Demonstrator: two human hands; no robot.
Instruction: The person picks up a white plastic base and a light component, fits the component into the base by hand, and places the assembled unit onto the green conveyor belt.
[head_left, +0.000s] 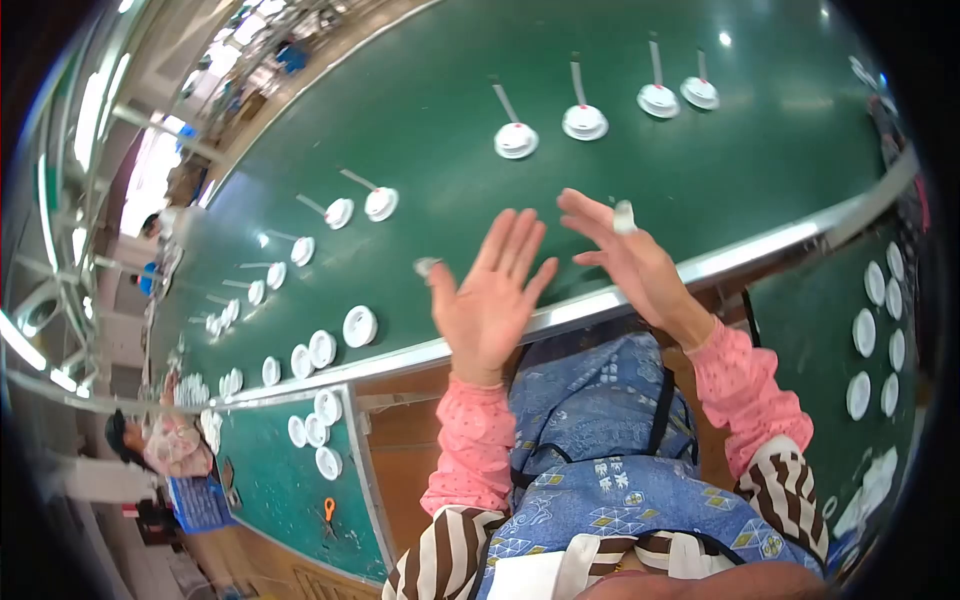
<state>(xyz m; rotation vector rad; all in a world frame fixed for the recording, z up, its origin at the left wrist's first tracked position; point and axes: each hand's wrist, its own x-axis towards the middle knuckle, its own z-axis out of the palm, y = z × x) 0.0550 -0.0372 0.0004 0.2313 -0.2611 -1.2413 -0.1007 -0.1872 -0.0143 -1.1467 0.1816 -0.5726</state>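
Note:
My left hand [492, 295] is raised palm up over the near edge of the green table, fingers spread, with a whitish wrap on its thumb. To its right my right hand [625, 250] is lifted too, fingers stretched out and apart, a white wrap [624, 217] around one digit. Neither hand holds or touches anything. Beyond them on the table lie round white parts with thin pale strips, among them one part [515, 141] and another [585, 123]. A white round dish [360, 326] lies left of my left hand.
Several similar white parts run along the table [450, 200] to the left. A lower green side table [270, 480] holds white dishes and orange-handled scissors [329, 510]. A right-hand green surface [800, 330] holds white discs [864, 333]. A person [170, 445] stands at far left.

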